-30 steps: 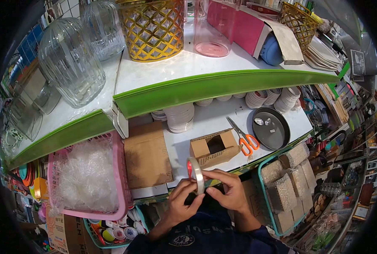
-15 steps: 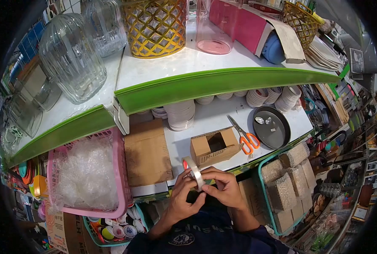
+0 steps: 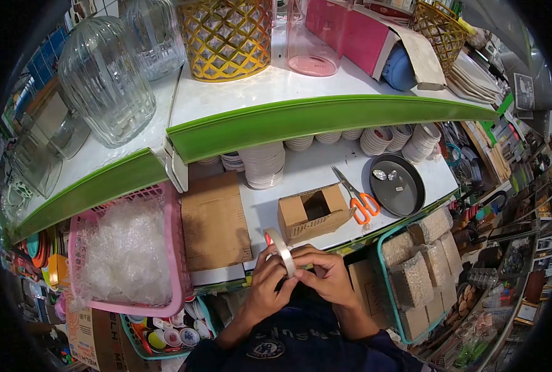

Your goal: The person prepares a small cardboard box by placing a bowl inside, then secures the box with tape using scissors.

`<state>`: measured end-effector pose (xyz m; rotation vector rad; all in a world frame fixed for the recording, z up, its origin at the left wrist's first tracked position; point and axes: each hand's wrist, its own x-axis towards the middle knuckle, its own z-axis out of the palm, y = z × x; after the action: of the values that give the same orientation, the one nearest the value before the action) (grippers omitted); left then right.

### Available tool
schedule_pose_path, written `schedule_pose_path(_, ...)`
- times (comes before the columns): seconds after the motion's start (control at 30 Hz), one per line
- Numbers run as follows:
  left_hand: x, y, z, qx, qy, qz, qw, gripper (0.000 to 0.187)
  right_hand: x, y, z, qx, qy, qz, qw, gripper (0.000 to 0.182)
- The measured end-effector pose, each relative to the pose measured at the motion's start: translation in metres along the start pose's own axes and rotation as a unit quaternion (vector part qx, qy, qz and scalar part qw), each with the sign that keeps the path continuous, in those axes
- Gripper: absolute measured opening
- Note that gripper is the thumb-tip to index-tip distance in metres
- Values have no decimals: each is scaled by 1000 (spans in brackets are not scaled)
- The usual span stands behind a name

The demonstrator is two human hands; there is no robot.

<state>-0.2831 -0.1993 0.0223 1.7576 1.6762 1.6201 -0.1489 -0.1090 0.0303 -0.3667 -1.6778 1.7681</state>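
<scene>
Left hand (image 3: 268,286): fingers curled round tape roll (image 3: 280,251), lower centre of frame | Right hand (image 3: 325,274): fingers pinching the roll's near edge | Box (image 3: 314,214): on worktop (image 3: 267,214), just above hands, top partly open | Scissors (image 3: 358,198): right of box, beside pan (image 3: 397,186) | Pink basket (image 3: 180,260): left of frame, holding bubble wrap (image 3: 127,254)

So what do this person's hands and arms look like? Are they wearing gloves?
No gloves: the left hand and right hand are both bare, and no watch or bracelet shows. The forearms are uncovered too. Higher up are dark blue sleeves, part of a shirt with a round badge and pale lettering.
</scene>
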Motion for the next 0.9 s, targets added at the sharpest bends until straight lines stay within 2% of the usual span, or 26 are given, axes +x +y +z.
schedule_pose_path(0.17,2,-2,-1,36,1,55,998,13,-1,-1,3,-17,24,-20,999,18)
schedule_pose_path(0.47,3,-1,1,59,3,91,994,13,-4,1,3,-12,30,-35,999,17)
schedule_pose_path(0.6,1,-1,3,51,7,84,995,12,-4,-1,3,-35,18,-46,998,18)
schedule_pose_path(0.7,-3,0,6,15,19,58,998,10,-5,-1,4,1,11,-32,999,20)
schedule_pose_path(0.77,-9,-4,7,5,-5,40,999,18,-6,1,3,14,4,-45,999,20)
schedule_pose_path(0.9,1,-1,5,39,18,86,995,11,-6,0,1,9,1,-37,999,18)
